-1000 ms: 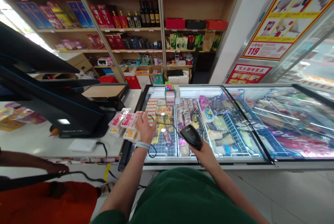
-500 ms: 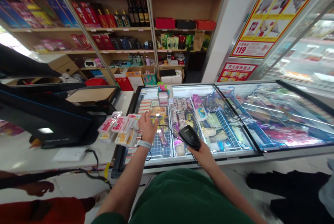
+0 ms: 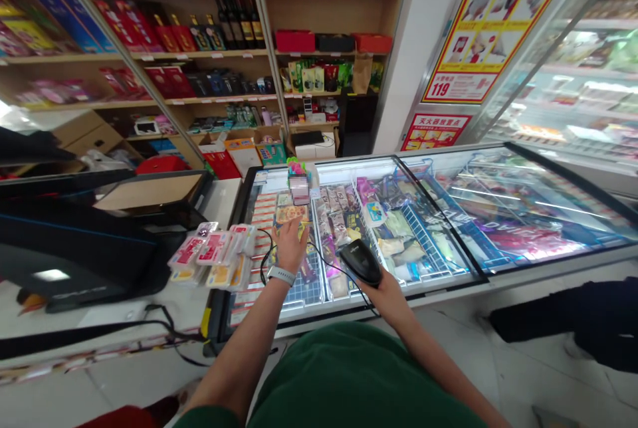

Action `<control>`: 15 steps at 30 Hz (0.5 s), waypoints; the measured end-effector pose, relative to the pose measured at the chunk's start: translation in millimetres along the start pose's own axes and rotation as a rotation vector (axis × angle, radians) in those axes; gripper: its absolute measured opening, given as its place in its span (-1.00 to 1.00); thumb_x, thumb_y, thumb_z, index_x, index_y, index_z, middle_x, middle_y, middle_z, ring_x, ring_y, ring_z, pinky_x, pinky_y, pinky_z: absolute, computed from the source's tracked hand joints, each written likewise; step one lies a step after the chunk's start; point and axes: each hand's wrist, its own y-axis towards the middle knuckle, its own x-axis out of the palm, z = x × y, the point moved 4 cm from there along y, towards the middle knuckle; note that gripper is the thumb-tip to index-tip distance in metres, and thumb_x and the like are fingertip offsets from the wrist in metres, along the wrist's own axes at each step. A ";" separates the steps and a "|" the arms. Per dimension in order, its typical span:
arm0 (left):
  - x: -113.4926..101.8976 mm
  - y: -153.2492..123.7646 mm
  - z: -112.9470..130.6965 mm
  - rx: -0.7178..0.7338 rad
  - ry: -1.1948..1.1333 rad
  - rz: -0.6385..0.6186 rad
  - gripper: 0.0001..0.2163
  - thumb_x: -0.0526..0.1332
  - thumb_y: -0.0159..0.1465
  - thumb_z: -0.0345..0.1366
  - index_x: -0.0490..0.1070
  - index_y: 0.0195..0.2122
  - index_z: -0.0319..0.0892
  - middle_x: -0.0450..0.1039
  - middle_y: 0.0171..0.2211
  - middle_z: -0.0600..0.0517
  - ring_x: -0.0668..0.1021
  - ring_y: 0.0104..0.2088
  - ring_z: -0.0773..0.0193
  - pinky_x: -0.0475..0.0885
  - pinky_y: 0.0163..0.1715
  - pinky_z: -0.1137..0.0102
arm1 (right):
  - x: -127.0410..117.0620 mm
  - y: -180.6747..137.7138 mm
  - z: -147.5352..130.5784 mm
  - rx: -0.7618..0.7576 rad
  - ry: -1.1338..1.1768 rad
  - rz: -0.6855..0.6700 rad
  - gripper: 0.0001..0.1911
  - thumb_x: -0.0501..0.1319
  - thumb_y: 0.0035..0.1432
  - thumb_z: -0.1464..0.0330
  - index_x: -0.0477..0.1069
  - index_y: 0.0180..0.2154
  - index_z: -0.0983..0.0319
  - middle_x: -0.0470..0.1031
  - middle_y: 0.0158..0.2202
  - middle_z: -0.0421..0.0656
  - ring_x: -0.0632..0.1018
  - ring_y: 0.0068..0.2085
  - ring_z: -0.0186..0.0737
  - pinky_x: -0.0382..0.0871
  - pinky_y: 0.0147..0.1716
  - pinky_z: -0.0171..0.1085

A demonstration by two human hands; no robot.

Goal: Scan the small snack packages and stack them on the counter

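In the head view, my right hand (image 3: 389, 294) grips a black handheld barcode scanner (image 3: 359, 262) above the glass top of a chest freezer. Its thin black cable runs left across the glass, passing my left hand. With fingers stretched out and nothing visible in them, my left hand (image 3: 291, 246) hovers over or rests on the glass; I cannot tell which. A light watch (image 3: 282, 275) is on that wrist. Left of it, apart from the fingers, clear plastic food packs (image 3: 215, 248) with red labels sit stacked at the freezer's left edge.
A black checkout monitor (image 3: 100, 248) stands on the counter at left. A small stand with a colourful top (image 3: 299, 182) is at the freezer's far edge. Frozen packets (image 3: 399, 242) show through the glass. Shelves of boxes and bottles (image 3: 239, 22) line the back. A dark-trousered leg (image 3: 548, 312) is at right.
My left hand has moved right, away from the stacked packs. The scanner stays in my right hand. The view has shifted right; the person in red at lower left is now mostly out of view.
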 end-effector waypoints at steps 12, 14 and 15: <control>28.8 20.0 33.9 0.074 -0.073 -0.159 -0.73 0.04 0.32 -0.17 0.53 -0.26 -0.08 0.57 -0.21 -0.04 0.52 -0.12 0.09 -0.04 0.22 0.00 | -9.9 -4.7 0.3 0.049 -0.017 0.100 -0.60 0.25 0.00 0.26 0.46 -0.09 0.26 0.61 -0.23 -0.08 0.58 -0.17 -0.02 0.45 -0.14 -0.13; 35.5 22.2 40.5 0.080 -0.071 -0.182 -0.72 0.06 0.31 -0.14 0.53 -0.32 -0.09 0.58 -0.27 -0.04 0.53 -0.15 0.09 -0.03 0.21 0.00 | -10.8 -4.5 3.4 0.062 -0.019 0.115 -0.62 0.25 0.00 0.26 0.46 -0.12 0.27 0.61 -0.24 -0.07 0.58 -0.18 -0.02 0.45 -0.15 -0.13; 39.2 23.2 44.1 0.085 -0.066 -0.202 -0.71 0.06 0.30 -0.12 0.53 -0.35 -0.10 0.58 -0.31 -0.04 0.53 -0.17 0.09 -0.03 0.21 0.00 | -11.2 -4.4 5.4 0.068 -0.020 0.122 -0.62 0.26 -0.01 0.26 0.46 -0.13 0.28 0.60 -0.24 -0.06 0.58 -0.18 -0.01 0.45 -0.14 -0.13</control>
